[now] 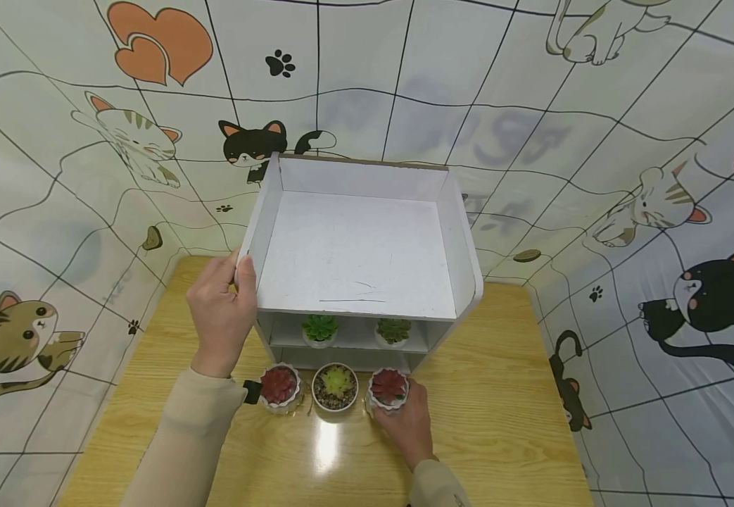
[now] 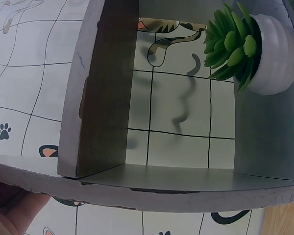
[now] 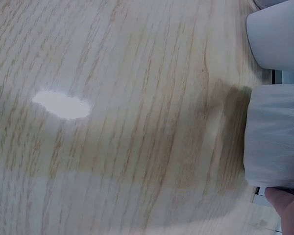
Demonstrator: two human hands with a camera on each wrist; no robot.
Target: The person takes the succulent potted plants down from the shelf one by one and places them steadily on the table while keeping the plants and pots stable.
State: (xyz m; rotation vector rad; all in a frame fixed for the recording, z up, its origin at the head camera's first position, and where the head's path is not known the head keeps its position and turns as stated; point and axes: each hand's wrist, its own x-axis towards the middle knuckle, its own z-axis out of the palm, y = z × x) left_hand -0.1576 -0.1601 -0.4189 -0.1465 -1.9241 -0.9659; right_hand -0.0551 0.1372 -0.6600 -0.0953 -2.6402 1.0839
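A white shelf unit (image 1: pixel 354 246) stands on the wooden table. My left hand (image 1: pixel 222 313) grips the edge of its left side panel, thumb on the near side; in the left wrist view only part of that hand shows beyond the panel. At the shelf's front right, my right hand (image 1: pixel 409 427) holds a potted red succulent (image 1: pixel 388 389) by its white pot. A fingertip against this pot (image 3: pixel 274 137) shows in the right wrist view. To its left stand a yellow-green succulent (image 1: pixel 335 386) and another red succulent (image 1: pixel 279 385).
Inside the shelf's lower compartment sit two green succulents, one at left (image 1: pixel 319 329) and one at right (image 1: pixel 393 331). The wooden table (image 1: pixel 500 422) extends on both sides. A cat-patterned tile wall covering (image 1: pixel 367 63) surrounds it at the back and sides.
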